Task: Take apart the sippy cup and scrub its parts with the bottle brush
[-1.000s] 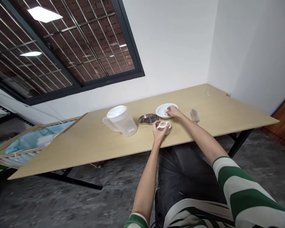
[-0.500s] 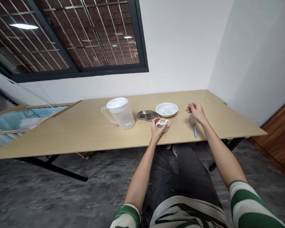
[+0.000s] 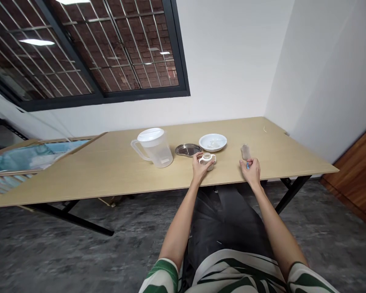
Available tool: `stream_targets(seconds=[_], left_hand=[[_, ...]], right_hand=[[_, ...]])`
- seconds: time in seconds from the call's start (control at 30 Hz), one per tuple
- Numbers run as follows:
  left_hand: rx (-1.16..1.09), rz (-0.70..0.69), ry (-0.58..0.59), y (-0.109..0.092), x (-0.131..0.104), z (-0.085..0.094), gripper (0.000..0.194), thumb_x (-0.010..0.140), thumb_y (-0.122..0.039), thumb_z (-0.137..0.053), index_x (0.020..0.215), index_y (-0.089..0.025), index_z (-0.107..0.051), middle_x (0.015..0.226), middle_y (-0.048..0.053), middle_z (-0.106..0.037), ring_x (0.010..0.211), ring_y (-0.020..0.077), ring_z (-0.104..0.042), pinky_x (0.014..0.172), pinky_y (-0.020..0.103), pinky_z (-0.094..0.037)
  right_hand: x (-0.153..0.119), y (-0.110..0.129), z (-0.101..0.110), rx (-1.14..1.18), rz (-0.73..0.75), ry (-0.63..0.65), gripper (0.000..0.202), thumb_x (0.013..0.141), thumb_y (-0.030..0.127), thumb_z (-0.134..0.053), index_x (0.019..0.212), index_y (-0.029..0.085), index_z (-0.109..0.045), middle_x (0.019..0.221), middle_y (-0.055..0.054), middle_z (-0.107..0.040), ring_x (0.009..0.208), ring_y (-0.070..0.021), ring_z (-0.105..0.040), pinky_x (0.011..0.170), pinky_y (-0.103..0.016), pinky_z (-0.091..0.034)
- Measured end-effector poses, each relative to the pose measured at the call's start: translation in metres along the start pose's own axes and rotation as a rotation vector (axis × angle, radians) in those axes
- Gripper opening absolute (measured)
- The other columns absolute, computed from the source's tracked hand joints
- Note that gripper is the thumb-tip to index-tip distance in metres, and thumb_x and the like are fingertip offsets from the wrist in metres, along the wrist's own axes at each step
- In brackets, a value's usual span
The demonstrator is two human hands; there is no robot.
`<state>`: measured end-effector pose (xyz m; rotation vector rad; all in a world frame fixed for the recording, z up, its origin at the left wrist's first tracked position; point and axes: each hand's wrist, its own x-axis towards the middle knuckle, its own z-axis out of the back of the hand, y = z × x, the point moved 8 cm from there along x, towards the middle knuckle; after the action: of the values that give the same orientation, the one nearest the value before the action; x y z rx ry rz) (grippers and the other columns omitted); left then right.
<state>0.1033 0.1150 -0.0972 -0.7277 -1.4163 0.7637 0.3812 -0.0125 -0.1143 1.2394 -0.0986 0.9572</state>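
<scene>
My left hand (image 3: pixel 199 167) is wrapped around a small clear bottle (image 3: pixel 210 167) with a white two-handled collar (image 3: pixel 207 158), upright on the table near the front edge. The bottle's mouth faces up and looks uncapped. To the right, my right hand (image 3: pixel 251 170) pinches the blue handle of a brush (image 3: pixel 245 151) with a pale bristled head, probably a bottle brush. Its head points away from me, and my fingers hide part of the handle.
A lidded translucent pitcher (image 3: pixel 158 152) stands left of the bottle. Behind the bottle are a shallow steel tray (image 3: pixel 183 154) and a white dish (image 3: pixel 203 145) holding small clear items. A crib with blue bedding (image 3: pixel 21 156) adjoins the table (image 3: pixel 110 175) at left.
My right hand has come down and toward me, from above the brush to its blue handle, and closed on it. My left hand still holds the bottle in place.
</scene>
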Motion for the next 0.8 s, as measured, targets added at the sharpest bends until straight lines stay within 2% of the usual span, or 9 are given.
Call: stream_targets(seconds=[0.17, 0.33, 0.47, 0.57, 0.67, 0.8], left_hand=[[0.125, -0.051, -0.046, -0.003, -0.001, 0.008, 0.068, 0.063, -0.045, -0.087, 0.117, -0.022, -0.053, 0.123, 0.011, -0.054, 0.111, 0.0247, -0.054, 0.093, 0.039, -0.046], [0.143, -0.056, -0.065, -0.003, -0.001, 0.012, 0.059, 0.074, -0.047, -0.078, 0.119, -0.022, -0.052, 0.124, 0.011, -0.053, 0.112, 0.0243, -0.053, 0.092, 0.038, -0.043], [0.153, -0.04, -0.051, -0.002, -0.002, 0.011, 0.06, 0.073, -0.047, -0.079, 0.12, -0.022, -0.051, 0.123, 0.011, -0.053, 0.109, 0.0241, -0.054, 0.092, 0.04, -0.044], [0.138, -0.017, -0.028, 0.0, -0.003, 0.01, 0.066, 0.069, -0.047, -0.082, 0.121, -0.022, -0.05, 0.122, 0.011, -0.053, 0.108, 0.0236, -0.055, 0.093, 0.041, -0.045], [0.126, -0.008, -0.013, 0.0, -0.004, 0.009, 0.068, 0.068, -0.045, -0.084, 0.121, -0.022, -0.049, 0.122, 0.01, -0.054, 0.108, 0.0225, -0.055, 0.094, 0.041, -0.045], [0.145, -0.004, -0.025, -0.001, -0.004, 0.012, 0.062, 0.071, -0.046, -0.081, 0.119, -0.022, -0.05, 0.123, 0.011, -0.054, 0.108, 0.0223, -0.056, 0.094, 0.04, -0.046]], right_hand=[[-0.004, -0.005, -0.008, -0.075, 0.003, -0.024, 0.035, 0.083, 0.052, -0.056, 0.095, 0.023, -0.041, 0.101, -0.008, -0.046, 0.096, -0.0242, -0.05, 0.092, -0.039, -0.043], [-0.007, -0.01, -0.008, -0.201, -0.019, -0.025, 0.03, 0.086, 0.044, -0.051, 0.102, 0.02, -0.041, 0.103, -0.01, -0.047, 0.099, -0.0265, -0.051, 0.091, -0.039, -0.043], [-0.011, -0.007, -0.014, -0.332, -0.023, -0.003, 0.039, 0.083, 0.039, -0.056, 0.11, 0.013, -0.045, 0.108, -0.017, -0.049, 0.103, -0.0313, -0.05, 0.092, -0.043, -0.041], [-0.013, -0.005, -0.02, -0.417, -0.032, 0.031, 0.036, 0.084, 0.032, -0.055, 0.11, 0.009, -0.048, 0.108, -0.022, -0.052, 0.102, -0.0337, -0.051, 0.089, -0.044, -0.041], [-0.013, -0.003, -0.024, -0.473, -0.037, 0.07, 0.03, 0.085, 0.029, -0.052, 0.105, 0.007, -0.051, 0.102, -0.023, -0.055, 0.099, -0.0343, -0.053, 0.086, -0.044, -0.041], [-0.015, -0.002, -0.023, -0.512, -0.051, 0.083, 0.033, 0.086, 0.031, -0.052, 0.107, 0.006, -0.051, 0.103, -0.024, -0.056, 0.099, -0.0347, -0.054, 0.086, -0.043, -0.04]])
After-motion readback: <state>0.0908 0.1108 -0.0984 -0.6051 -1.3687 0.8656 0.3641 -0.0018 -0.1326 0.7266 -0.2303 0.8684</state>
